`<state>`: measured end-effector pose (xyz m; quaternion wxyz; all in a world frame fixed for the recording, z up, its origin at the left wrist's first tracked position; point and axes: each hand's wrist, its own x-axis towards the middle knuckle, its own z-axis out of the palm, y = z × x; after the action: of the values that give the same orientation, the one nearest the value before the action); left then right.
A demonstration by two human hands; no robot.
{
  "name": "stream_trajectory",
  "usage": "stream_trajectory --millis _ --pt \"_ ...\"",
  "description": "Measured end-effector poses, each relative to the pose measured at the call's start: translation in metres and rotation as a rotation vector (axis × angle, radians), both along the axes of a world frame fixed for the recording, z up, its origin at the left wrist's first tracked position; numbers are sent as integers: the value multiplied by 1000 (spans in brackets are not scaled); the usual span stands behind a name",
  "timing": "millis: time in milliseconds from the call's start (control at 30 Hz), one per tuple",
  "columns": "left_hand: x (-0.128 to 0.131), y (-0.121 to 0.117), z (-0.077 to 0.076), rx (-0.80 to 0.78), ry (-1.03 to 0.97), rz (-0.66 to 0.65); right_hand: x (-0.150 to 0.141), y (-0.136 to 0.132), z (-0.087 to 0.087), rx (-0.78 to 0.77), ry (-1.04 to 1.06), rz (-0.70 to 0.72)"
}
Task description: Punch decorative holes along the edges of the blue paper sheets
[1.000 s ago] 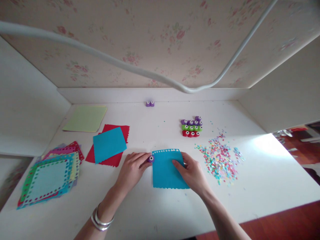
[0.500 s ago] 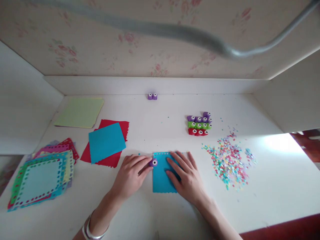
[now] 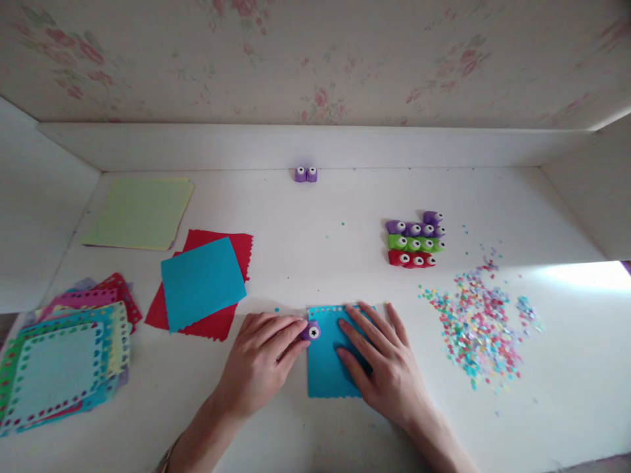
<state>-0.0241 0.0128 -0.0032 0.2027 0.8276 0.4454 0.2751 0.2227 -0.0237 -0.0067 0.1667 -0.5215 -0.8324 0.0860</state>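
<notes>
Between the thumb and fingers of my left hand point(image 3: 269, 361) is a small purple craft punch point(image 3: 312, 331) with a dark star on its white button. The punch sits at the left edge of a blue sheet of paper point(image 3: 323, 374). A row of small punched holes runs along the sheet's far edge, and its near edge is ragged. My right hand point(image 3: 387, 364) lies flat on the right part of the sheet with its fingers spread, hiding that side.
Punched paper bits point(image 3: 480, 328) lie heaped at right, below rows of coloured punches point(image 3: 417, 243). Two purple punches point(image 3: 306, 175) stand at the back. Left are blue and red sheets point(image 3: 202, 282), pale green paper point(image 3: 140, 213) and a stack of hole-bordered sheets point(image 3: 59, 368).
My right hand has gone from gripping the sheet's right edge to lying flat on it. The punch stays at the left edge, slightly nearer me along it. The camera view has tilted down.
</notes>
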Motion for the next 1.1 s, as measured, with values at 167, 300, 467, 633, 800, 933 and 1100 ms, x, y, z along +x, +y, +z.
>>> stream_trajectory --millis 167,300,467,633,800,933,1100 --pt "1 1 0 -12 11 5 0 1 1 -1 -5 5" --pt "0 1 0 -20 20 6 0 1 1 -1 -15 3" --pt "-2 0 1 -25 24 7 0 1 1 0 -16 7" --pt "-1 1 11 -56 19 35 1 1 2 4 -17 2" --pt "13 10 25 -110 42 128 0 0 3 1 -15 -2" --pt "26 17 28 -150 126 137 0 -1 2 7 -7 -9" --pt "33 16 26 -178 182 155 0 -2 3 15 6 -15"
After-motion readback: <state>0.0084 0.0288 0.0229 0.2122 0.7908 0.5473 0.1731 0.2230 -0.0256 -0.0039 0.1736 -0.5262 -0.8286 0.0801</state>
